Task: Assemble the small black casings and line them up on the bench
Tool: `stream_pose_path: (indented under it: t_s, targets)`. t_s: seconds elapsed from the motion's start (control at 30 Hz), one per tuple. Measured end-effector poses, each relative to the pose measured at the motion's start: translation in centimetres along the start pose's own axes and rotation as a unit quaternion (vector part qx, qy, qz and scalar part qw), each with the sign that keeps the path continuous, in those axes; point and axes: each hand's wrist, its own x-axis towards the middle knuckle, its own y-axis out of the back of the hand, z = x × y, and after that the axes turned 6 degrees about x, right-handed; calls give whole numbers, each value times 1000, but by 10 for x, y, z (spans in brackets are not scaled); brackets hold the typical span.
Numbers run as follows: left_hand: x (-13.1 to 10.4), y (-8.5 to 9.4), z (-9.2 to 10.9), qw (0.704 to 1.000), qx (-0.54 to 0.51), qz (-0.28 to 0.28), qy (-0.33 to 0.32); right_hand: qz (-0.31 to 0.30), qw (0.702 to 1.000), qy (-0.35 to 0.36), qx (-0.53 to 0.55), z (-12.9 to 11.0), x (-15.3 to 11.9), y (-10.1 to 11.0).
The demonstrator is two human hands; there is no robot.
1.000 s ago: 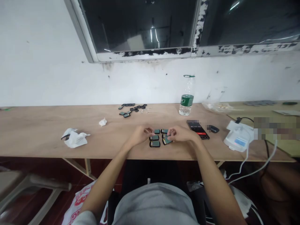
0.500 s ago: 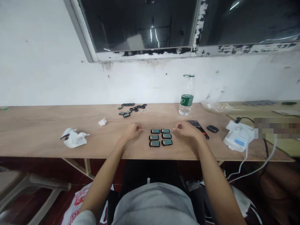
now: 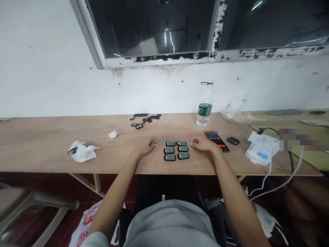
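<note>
— Where are the hands?

— Both rest on the wooden bench (image 3: 51,137). The left hand (image 3: 146,145) lies just left of six small screen modules (image 3: 177,150), fingers curled loosely in, holding nothing. The right hand (image 3: 202,144) lies just right of them, curled the same way, empty too.

— And the modules?

— Laid flat in two columns of three, near the bench's front edge, between the hands, touching neither.

— What else is about?

— A phone (image 3: 217,141) with a lit screen just right of the right hand, a water bottle (image 3: 205,106) behind it, a scatter of dark parts (image 3: 144,120) farther back, crumpled tissue (image 3: 82,151) to the left.
</note>
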Motion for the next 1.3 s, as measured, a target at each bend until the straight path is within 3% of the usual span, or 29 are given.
stream_pose_path:
  t_s: [0.1,0.23,0.33,0.47,0.7,0.87,1.07,1.2,1.3]
  targets:
    - [0,-1,-2,1000,1,6,1,14,999,27,-15,-1,3,-3]
    - [0,-3,-3,1000,-8,4,-2,62,991,115,0,-10,8,-16]
    - [-1,-2,-1,1000,1,6,-1,59,987,150,13,-15,13,-28]
    - [-1,-1,1,1000,-1,1,-1,56,990,127,6,-11,19,-34]
    - [-2,0,3,1000,1,0,7,146,989,26,-21,3,18,-25]
    - [-2,1,7,1000,-1,12,-7,163,986,41,8,-3,16,-22]
    - [-4,13,34,993,1,98,-62,185,975,82,86,-26,8,-19]
    - [-13,21,67,981,-23,141,-130,150,966,102,185,-56,-7,-18]
    - [-21,22,88,965,-61,179,-183,86,951,115,272,-74,-16,-21]
